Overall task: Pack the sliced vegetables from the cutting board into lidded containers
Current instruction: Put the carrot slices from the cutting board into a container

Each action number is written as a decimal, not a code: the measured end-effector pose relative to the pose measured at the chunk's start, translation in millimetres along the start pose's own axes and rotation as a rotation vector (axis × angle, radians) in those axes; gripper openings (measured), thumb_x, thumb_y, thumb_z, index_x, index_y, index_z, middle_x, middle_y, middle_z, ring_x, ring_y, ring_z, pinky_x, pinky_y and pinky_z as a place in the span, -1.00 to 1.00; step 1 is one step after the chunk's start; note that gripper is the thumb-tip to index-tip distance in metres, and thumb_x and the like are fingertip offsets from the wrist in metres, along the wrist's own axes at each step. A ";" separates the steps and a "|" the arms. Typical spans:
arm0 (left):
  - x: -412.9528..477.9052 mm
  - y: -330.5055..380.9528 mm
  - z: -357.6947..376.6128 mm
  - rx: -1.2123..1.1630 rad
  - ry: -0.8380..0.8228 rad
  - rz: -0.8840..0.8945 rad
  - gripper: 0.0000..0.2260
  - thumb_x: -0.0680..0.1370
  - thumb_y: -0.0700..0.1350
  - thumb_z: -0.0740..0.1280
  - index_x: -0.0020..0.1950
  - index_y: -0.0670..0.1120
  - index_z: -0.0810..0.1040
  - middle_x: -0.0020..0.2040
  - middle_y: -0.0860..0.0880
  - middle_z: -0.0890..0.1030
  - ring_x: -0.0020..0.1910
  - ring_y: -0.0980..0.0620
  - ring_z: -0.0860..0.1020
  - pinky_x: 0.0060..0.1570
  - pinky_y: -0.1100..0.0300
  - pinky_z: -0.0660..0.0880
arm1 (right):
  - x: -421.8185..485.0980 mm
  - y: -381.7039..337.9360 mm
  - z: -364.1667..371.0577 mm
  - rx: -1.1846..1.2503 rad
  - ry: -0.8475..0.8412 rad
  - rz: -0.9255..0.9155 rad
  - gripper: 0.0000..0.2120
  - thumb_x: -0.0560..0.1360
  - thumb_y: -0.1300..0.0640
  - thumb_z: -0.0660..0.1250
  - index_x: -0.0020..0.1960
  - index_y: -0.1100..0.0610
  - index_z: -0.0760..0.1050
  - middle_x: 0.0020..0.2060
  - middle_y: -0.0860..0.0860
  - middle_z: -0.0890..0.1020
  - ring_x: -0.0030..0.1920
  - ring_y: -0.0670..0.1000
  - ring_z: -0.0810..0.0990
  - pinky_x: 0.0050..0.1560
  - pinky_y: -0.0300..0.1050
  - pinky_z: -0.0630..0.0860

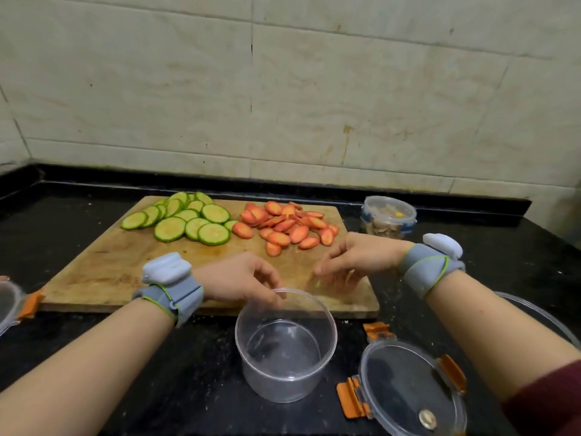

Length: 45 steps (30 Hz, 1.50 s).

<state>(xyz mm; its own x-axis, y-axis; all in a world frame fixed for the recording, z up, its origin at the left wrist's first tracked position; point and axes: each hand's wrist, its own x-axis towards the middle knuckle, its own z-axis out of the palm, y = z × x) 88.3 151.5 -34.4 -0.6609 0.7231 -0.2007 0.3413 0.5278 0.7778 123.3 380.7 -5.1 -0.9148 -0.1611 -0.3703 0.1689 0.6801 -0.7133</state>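
At the left edge a clear container [7, 305] is cut off, only a curved wall and one orange clasp showing. The right forearm [490, 335] covers most of a clear rim [544, 314] that runs out of view on the right. The lid [412, 388] loses its near edge at the bottom. The right hand [355, 259] has blurred fingers, so contact with the cutting board [103, 272] is unclear. Whether the left hand [242, 278] pinches the tub [283, 382] or merely touches it, I cannot tell.
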 end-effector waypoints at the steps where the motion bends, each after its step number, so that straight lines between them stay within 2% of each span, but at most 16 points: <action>1: 1.2 0.5 -0.4 0.004 -0.027 0.002 -0.92 0.44 -0.14 0.47 -0.10 -0.11 0.66 -0.24 -0.07 0.65 -0.31 0.11 0.54 -0.20 0.26 0.44 | 4.5 1.8 -6.9 -0.013 0.074 0.008 -0.80 0.49 0.12 0.40 -0.05 0.26 0.63 -0.26 0.08 0.62 -0.32 -0.02 0.54 -0.34 -0.25 0.49; 4: 8.6 1.1 -6.5 0.010 -0.001 0.012 -0.77 0.48 0.02 0.41 -0.11 -0.15 0.65 -0.35 0.06 0.61 -0.39 0.15 0.51 -0.31 0.33 0.42 | 22.1 10.1 -26.2 -0.096 0.327 0.050 -0.76 0.50 0.15 0.37 0.02 0.33 0.60 -0.25 0.10 0.60 -0.34 -0.03 0.55 -0.37 -0.24 0.48; 7: 32.7 -6.3 -12.9 -0.003 0.342 0.084 -0.79 0.46 0.01 0.43 -0.15 -0.14 0.63 -0.33 0.05 0.61 -0.41 0.16 0.50 -0.37 0.31 0.41 | 41.5 21.1 -36.5 -0.209 0.529 0.090 -0.75 0.48 0.12 0.36 0.07 0.25 0.62 -0.17 0.15 0.64 -0.23 0.06 0.62 -0.18 -0.09 0.56; 9: 46.1 -15.7 -15.9 0.203 0.553 0.148 -0.72 0.36 0.11 0.45 -0.06 -0.04 0.63 -0.14 0.01 0.64 -0.20 0.11 0.55 -0.13 0.25 0.46 | 54.3 27.7 -36.7 -0.220 0.578 0.112 -0.63 0.48 0.08 0.36 0.24 0.22 0.53 0.12 0.16 0.62 0.11 0.12 0.60 0.15 -0.04 0.52; 11: 59.2 -27.4 -18.7 0.402 0.531 0.173 -0.43 0.25 0.28 0.29 0.15 0.01 0.59 0.13 -0.01 0.58 0.12 0.05 0.52 0.18 0.21 0.39 | 71.2 30.2 -35.7 -0.129 0.551 0.127 -0.39 0.44 0.10 0.39 0.44 0.20 0.33 0.37 0.12 0.45 0.37 0.11 0.42 0.36 -0.07 0.36; 13: 68.1 -35.0 -17.8 0.473 0.463 0.149 -0.32 0.28 0.31 0.27 0.34 0.03 0.47 0.31 0.02 0.47 0.29 0.02 0.41 0.31 0.20 0.27 | 85.6 31.1 -36.1 -0.067 0.527 0.144 -0.24 0.38 0.11 0.41 0.50 0.19 0.20 0.45 0.13 0.34 0.44 0.13 0.30 0.41 -0.05 0.30; 16: 76.3 -43.0 -13.1 0.565 0.468 0.154 -0.47 0.47 0.15 0.35 0.40 0.04 0.39 0.35 0.03 0.42 0.33 0.02 0.38 0.30 0.18 0.30 | 94.6 31.8 -34.0 -0.111 0.487 0.213 -0.28 0.36 0.13 0.38 0.47 0.20 0.24 0.40 0.18 0.37 0.40 0.17 0.34 0.33 -0.05 0.36; 21: 79.9 -37.7 -18.6 0.820 0.421 0.156 -0.62 0.59 0.07 0.21 0.39 0.03 0.38 0.29 -0.03 0.46 0.23 -0.07 0.47 0.10 0.07 0.46 | 102.0 39.5 -28.1 -0.126 0.581 0.211 -0.15 0.11 -0.10 0.37 0.39 0.08 0.38 0.30 0.16 0.48 0.31 0.15 0.44 0.34 0.08 0.38; 24: 81.9 -19.6 -17.3 1.079 0.365 0.116 -0.66 0.61 0.03 0.13 0.36 -0.03 0.36 0.20 -0.12 0.48 0.13 -0.15 0.52 -0.08 0.07 0.43 | 99.1 35.2 -24.6 -0.121 0.683 0.155 -0.52 0.29 0.04 0.46 0.15 0.21 0.54 0.07 0.17 0.60 0.15 0.16 0.54 0.18 0.01 0.48; 26: 82.9 -4.0 -13.6 1.178 0.371 0.105 -0.68 0.60 -0.05 0.14 0.33 -0.08 0.38 0.23 -0.13 0.47 0.15 -0.17 0.51 -0.15 0.08 0.36 | 94.7 32.9 -24.1 -0.078 0.712 0.126 -0.72 0.32 0.13 0.47 -0.02 0.22 0.54 -0.10 0.13 0.62 -0.02 0.14 0.59 0.00 -0.04 0.50; 30: 82.2 11.6 -13.7 1.219 0.310 0.091 -0.66 0.53 -0.17 0.17 0.31 -0.07 0.37 0.24 -0.13 0.46 0.15 -0.19 0.50 -0.20 0.06 0.37 | 88.8 33.5 -21.6 -0.035 0.667 0.136 -0.84 0.29 0.14 0.47 -0.26 0.16 0.50 -0.29 0.08 0.59 -0.25 0.08 0.55 -0.21 -0.08 0.49; 34: 75.0 11.2 -13.8 1.284 0.260 0.031 -0.69 0.60 -0.19 0.10 0.33 -0.10 0.39 0.31 -0.14 0.39 0.22 -0.15 0.47 -0.01 0.06 0.39 | 80.3 28.6 -15.8 -0.020 0.594 0.116 -0.79 0.25 0.16 0.47 -0.21 0.29 0.60 -0.35 0.10 0.59 -0.31 0.06 0.54 -0.20 0.01 0.58; 36: 73.6 3.1 -16.9 1.185 0.271 -0.035 -0.67 0.61 -0.19 0.10 0.36 -0.11 0.40 0.28 -0.15 0.39 0.19 -0.18 0.48 0.09 0.03 0.39 | 76.6 25.7 -12.8 0.025 0.543 0.097 -0.87 0.24 0.19 0.48 -0.27 0.25 0.61 -0.39 0.09 0.59 -0.32 0.05 0.54 -0.20 0.01 0.60; 38: 70.9 -7.8 -21.0 0.979 0.337 -0.052 -0.66 0.56 -0.17 0.17 0.32 -0.05 0.49 0.19 -0.17 0.44 0.12 -0.20 0.50 0.07 0.06 0.43 | 71.0 20.4 -10.7 0.054 0.515 0.076 -0.91 0.27 0.22 0.49 -0.34 0.17 0.59 -0.39 0.08 0.58 -0.32 0.04 0.54 -0.28 -0.08 0.55; 42: 51.1 -13.1 -20.4 0.510 0.634 0.062 -0.81 0.47 -0.18 0.30 -0.01 -0.10 0.68 -0.16 -0.12 0.61 -0.06 -0.16 0.58 -0.13 0.17 0.40 | 51.3 3.9 -10.6 0.142 0.450 -0.004 -0.85 0.33 0.28 0.49 -0.13 0.25 0.58 -0.31 0.11 0.59 -0.34 -0.02 0.54 -0.34 -0.20 0.46; 45: 29.2 2.6 -22.6 -0.018 0.686 0.038 -0.79 0.43 -0.29 0.33 0.00 -0.13 0.69 -0.25 -0.08 0.62 -0.24 0.00 0.58 -0.16 0.27 0.51 | 32.3 -11.5 -11.7 0.154 0.353 -0.080 -0.78 0.33 0.26 0.46 -0.07 0.35 0.60 -0.24 0.18 0.59 -0.27 0.02 0.52 -0.28 -0.16 0.44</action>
<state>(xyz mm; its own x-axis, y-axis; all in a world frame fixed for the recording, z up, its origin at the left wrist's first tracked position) 54.7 163.9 -24.8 -0.9245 0.2921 0.2450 0.3655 0.4962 0.7875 87.6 376.0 -1.9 -0.9927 0.0645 -0.1020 0.1206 0.5561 -0.8223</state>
